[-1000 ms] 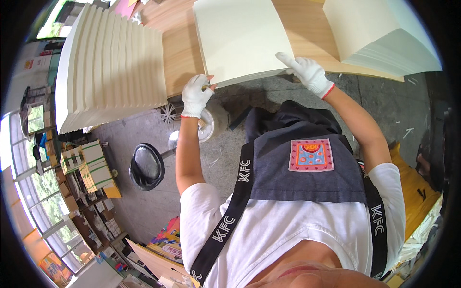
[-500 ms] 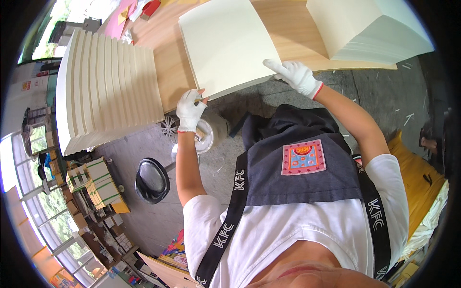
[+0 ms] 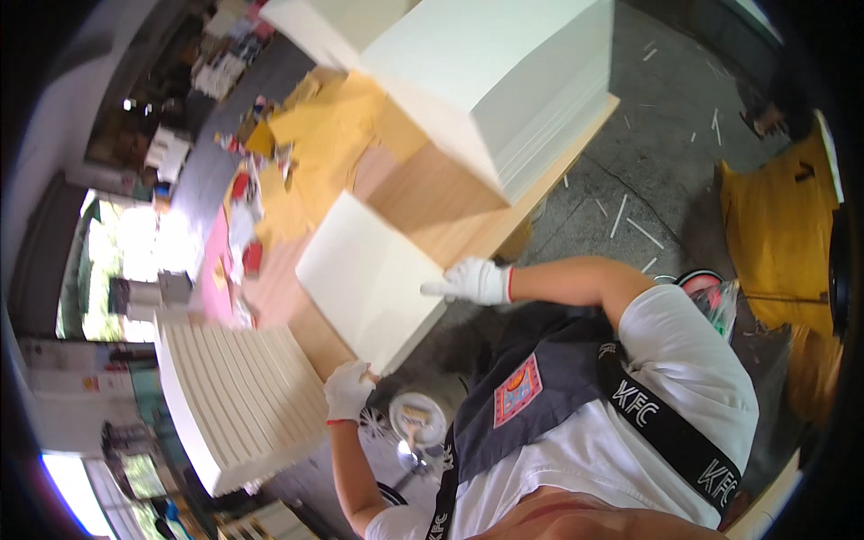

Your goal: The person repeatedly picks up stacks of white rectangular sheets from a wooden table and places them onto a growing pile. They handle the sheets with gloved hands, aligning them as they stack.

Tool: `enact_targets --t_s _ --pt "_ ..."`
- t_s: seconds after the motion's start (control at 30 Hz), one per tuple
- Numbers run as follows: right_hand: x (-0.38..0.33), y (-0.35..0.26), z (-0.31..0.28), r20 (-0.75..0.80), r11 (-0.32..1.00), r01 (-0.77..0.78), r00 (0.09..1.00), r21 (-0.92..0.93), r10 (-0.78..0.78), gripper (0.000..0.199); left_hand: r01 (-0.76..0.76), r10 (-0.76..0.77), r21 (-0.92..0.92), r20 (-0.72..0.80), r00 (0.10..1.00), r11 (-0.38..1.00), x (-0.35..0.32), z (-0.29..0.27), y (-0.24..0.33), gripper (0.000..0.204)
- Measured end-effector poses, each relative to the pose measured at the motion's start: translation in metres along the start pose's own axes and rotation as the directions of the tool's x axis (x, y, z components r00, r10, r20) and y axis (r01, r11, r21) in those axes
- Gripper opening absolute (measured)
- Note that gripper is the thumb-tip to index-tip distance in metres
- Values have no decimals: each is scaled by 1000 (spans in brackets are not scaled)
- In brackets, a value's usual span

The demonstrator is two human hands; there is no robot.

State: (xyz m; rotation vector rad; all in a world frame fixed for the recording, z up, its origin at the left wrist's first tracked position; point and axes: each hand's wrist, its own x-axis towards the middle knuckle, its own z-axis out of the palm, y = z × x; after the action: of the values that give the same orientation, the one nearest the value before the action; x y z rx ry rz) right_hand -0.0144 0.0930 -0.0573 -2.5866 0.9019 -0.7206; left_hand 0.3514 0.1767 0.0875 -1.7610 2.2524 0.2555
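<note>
A low stack of cream paper sheets [image 3: 369, 279] lies on the wooden table, its near edge toward me. My left hand [image 3: 351, 391], in a white knit glove with bare fingertips showing, grips the stack's near left corner. My right hand [image 3: 472, 282], also gloved in white, rests at the right edge with its fingers stretched over the top sheet. Left of the low stack stands a taller pile of paper in ridged layers [image 3: 247, 405]. To the right rises a tall stack of white sheets [image 3: 549, 117].
Yellow paper [image 3: 328, 135] and scraps cover the table's far part. Beneath the near edge stands a white round bucket [image 3: 418, 418] with a brush lying across it. Paper strips [image 3: 619, 216] litter the grey floor at right, near a yellow-brown covered pile [image 3: 778, 225].
My view has swung, bringing more of the table's far part and right-hand floor into sight. Both hands remain at the low stack, the right one still along its right edge.
</note>
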Motion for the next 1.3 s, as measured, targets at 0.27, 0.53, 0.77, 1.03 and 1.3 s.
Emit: enact_targets --t_s 0.27,0.53,0.77,1.03,1.3 --pt "-10 -8 -11 -13 990 -140 990 -10 140 51 -496 377 -8 -639 670 868 127 -213 177 31" --pt "-107 39 -204 -477 666 -27 676 745 562 43 -769 632 106 -645 429 630 187 -290 400 57" --pt "-134 149 -452 -524 516 95 166 851 835 57 -634 555 195 -708 437 748 280 -297 530 85" --pt "-114 162 -518 -417 569 -180 513 802 750 67 -448 354 111 -785 507 887 289 -289 574 95" --pt "-61 162 -541 -397 702 -244 682 669 615 65 -337 65 -192 -780 622 922 279 -285 518 75"
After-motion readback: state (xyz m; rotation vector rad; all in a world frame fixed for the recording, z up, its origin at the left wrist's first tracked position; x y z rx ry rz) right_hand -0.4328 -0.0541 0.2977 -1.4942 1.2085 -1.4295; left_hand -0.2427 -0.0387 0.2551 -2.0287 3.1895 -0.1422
